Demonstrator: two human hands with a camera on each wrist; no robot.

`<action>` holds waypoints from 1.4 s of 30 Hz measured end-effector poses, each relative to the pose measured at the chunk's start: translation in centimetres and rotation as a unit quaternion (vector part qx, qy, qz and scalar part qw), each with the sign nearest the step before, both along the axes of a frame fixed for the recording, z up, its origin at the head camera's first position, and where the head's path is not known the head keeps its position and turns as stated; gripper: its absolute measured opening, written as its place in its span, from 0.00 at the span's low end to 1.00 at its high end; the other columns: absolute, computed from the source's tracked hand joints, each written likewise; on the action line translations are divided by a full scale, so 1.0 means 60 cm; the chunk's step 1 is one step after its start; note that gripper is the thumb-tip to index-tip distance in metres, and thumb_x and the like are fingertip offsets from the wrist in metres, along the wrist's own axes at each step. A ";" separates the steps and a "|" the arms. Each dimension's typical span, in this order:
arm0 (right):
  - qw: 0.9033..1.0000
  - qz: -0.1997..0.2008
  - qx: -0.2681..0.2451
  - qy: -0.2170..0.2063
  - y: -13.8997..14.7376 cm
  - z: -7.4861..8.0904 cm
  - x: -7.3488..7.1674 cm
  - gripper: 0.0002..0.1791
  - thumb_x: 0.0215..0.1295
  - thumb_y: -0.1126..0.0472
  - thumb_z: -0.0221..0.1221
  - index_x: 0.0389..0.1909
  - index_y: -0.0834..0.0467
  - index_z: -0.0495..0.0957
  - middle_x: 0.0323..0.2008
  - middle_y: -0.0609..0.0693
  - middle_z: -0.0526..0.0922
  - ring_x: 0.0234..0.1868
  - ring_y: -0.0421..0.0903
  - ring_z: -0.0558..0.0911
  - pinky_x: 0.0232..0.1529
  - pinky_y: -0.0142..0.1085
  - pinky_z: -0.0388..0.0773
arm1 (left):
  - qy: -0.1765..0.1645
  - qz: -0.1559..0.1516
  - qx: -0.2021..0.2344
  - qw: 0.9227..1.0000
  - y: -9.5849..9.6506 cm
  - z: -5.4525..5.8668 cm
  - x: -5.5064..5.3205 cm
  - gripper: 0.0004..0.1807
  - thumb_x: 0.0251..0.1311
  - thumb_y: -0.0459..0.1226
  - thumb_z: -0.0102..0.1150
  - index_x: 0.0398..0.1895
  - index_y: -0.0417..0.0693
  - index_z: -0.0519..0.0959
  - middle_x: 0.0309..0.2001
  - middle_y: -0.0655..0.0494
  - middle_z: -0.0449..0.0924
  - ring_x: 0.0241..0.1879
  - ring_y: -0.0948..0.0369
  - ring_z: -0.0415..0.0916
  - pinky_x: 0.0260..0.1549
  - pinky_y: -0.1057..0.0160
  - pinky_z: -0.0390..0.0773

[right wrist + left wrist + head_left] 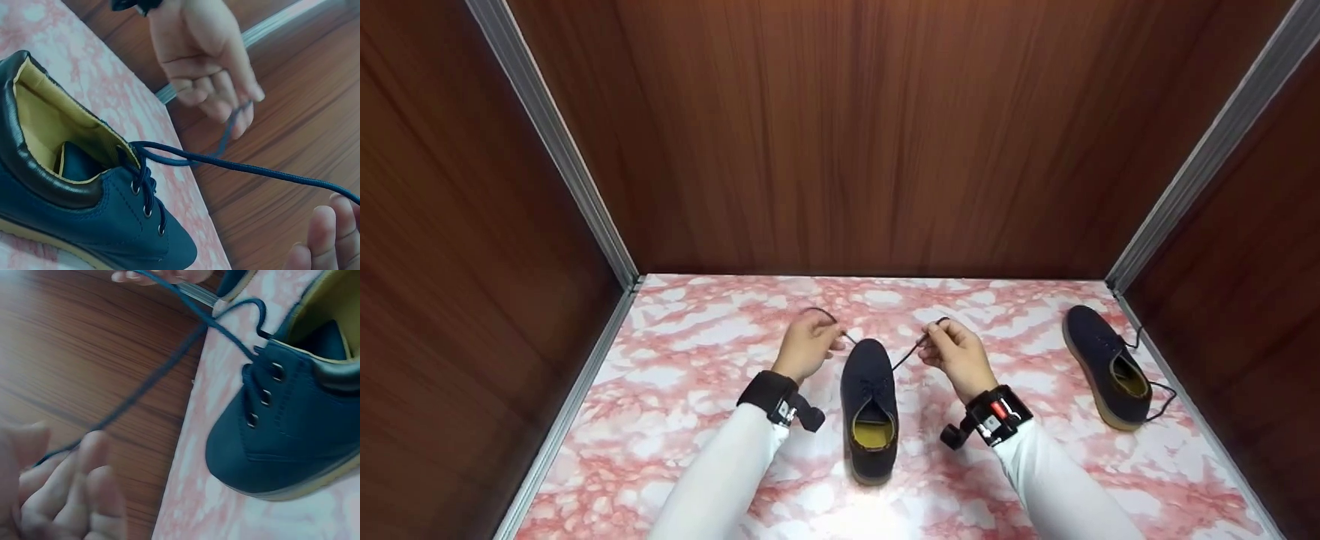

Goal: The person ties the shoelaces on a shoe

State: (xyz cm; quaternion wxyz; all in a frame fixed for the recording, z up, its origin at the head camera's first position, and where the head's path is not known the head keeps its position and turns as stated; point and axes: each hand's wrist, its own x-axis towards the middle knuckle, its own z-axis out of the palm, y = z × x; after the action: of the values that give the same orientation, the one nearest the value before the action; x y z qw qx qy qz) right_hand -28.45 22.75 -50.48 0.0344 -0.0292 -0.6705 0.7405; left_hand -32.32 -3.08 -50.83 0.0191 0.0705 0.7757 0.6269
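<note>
A dark navy lace-up shoe (870,379) with a yellow lining stands upright on the table, its toe pointing away from me. To its left, my left hand (808,346) pinches one end of the dark shoelace (143,385). On the other side my right hand (958,355) pinches the other lace end between thumb and fingers. Both lace ends rise from the eyelets (147,211) and spread apart to the two hands. In the wrist views the two strands cross near the shoe's opening. Neither hand touches the shoe body.
A matching second shoe (1106,367) rests at the right side of the table, its laces hanging loose toward the edge. The table surface (675,420) has a red and white marbled pattern. Brown wood-grain panels (840,135) with grey metal corner posts (562,135) enclose it.
</note>
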 end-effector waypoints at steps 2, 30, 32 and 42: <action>1.000 0.006 0.002 0.001 -0.003 0.001 -0.002 0.09 0.80 0.62 0.55 0.37 0.60 0.79 0.28 0.47 0.84 0.28 0.39 0.84 0.36 0.33 0.85 | -0.011 -0.040 -0.008 0.999 0.003 -0.007 0.005 0.16 0.73 0.33 0.56 0.60 0.39 0.79 0.47 0.40 0.90 0.39 0.50 0.90 0.32 0.68 0.82; 0.993 0.053 0.092 -0.055 -0.035 -0.016 -0.032 0.18 0.80 0.57 0.56 0.60 0.64 0.79 0.34 0.49 0.86 0.27 0.40 0.82 0.33 0.32 0.83 | 0.041 -0.198 -0.125 0.971 0.029 -0.037 0.039 0.07 0.67 0.38 0.65 0.38 0.42 0.85 0.28 0.65 0.79 0.30 0.69 0.75 0.33 0.72 0.74; 0.991 0.055 0.109 -0.058 -0.031 -0.023 -0.034 0.18 0.80 0.56 0.55 0.61 0.64 0.79 0.33 0.49 0.85 0.27 0.40 0.82 0.32 0.32 0.83 | 0.034 -0.171 -0.097 0.980 0.026 -0.037 0.036 0.08 0.70 0.38 0.63 0.37 0.41 0.83 0.27 0.63 0.80 0.28 0.67 0.76 0.31 0.72 0.74; 0.945 0.106 0.294 -0.099 -0.024 -0.069 -0.020 0.26 0.73 0.41 0.61 0.27 0.61 0.79 0.16 0.44 0.73 0.16 0.39 0.70 0.18 0.30 0.67 | 0.009 -0.057 0.035 0.998 0.009 -0.030 0.022 0.12 0.75 0.37 0.56 0.37 0.38 0.83 0.31 0.41 0.88 0.24 0.63 0.73 0.29 0.70 0.74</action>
State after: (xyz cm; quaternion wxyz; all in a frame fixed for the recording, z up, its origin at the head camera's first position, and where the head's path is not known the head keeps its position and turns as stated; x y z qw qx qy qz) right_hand -29.68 21.31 -54.64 -0.1038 -0.0201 -0.8575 0.5034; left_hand -30.98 -2.53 -52.62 0.0453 0.1207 0.7478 0.6512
